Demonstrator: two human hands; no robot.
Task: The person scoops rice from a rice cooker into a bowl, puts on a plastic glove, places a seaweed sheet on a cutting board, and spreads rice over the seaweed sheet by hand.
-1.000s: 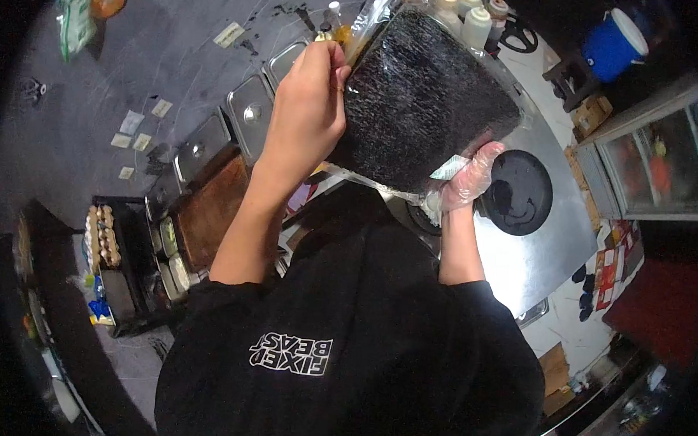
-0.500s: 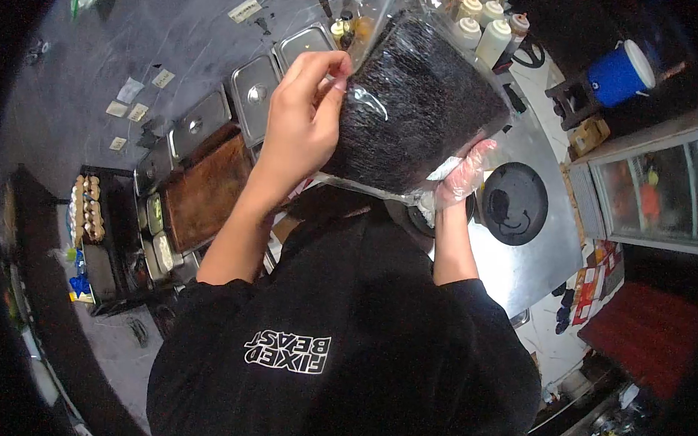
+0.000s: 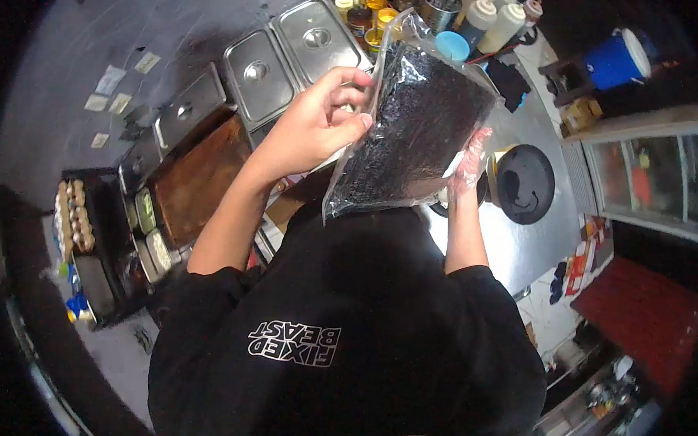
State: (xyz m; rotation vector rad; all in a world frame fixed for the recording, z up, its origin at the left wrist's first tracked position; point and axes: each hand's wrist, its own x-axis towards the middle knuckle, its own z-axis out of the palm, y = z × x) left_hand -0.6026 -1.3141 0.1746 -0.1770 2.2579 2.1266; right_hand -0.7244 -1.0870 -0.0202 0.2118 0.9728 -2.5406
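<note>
A clear plastic bag of dark, flat sheets (image 3: 419,124) is held up in front of my chest, slightly tilted. My left hand (image 3: 322,123) is bare and pinches the bag's left edge between thumb and fingers. On the other side, my right hand (image 3: 468,165) wears a clear plastic glove and grips the bag's lower right edge. A small white packet (image 3: 454,165) shows beside the gloved thumb. The palm side of the right hand is partly hidden behind the bag.
Lidded steel pans (image 3: 262,74) and a brown board (image 3: 203,180) lie at the left. A round black pan (image 3: 524,184) rests on the steel counter (image 3: 519,256) at the right. Squeeze bottles (image 3: 504,26) stand beyond the bag, with a blue cooler (image 3: 617,62) farther right.
The bag has turned and tilted, its lower left corner now nearer my chest. My left hand has shifted slightly right along its edge. More pans and bottles show beyond it as the view moved.
</note>
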